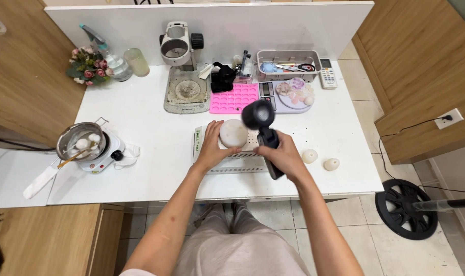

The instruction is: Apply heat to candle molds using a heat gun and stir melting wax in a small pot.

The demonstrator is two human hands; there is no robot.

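near the middle of the frame the left hand [212, 149] curls around the round white block [233, 133] on the white tray [227, 163], so keep it still while the right hand [284, 157], wrapped tight on the black heat gun [263, 134], blows slowly over it.

Black heat gun [263, 134], pink mould [234, 98]

Round block [233, 133]: off-white, matt, waxy-smooth. Handheld tool [263, 134]: black plastic, matt, faint sheen at head. Table [140, 117]: white laminate, smooth, low gloss. Pot [79, 139]: polished metal, reflective. Mould tray [234, 98]: pink silicone, matt. Side panels [17, 82]: wood veneer, satin. Floor tiles [396, 255]: glazed, smooth
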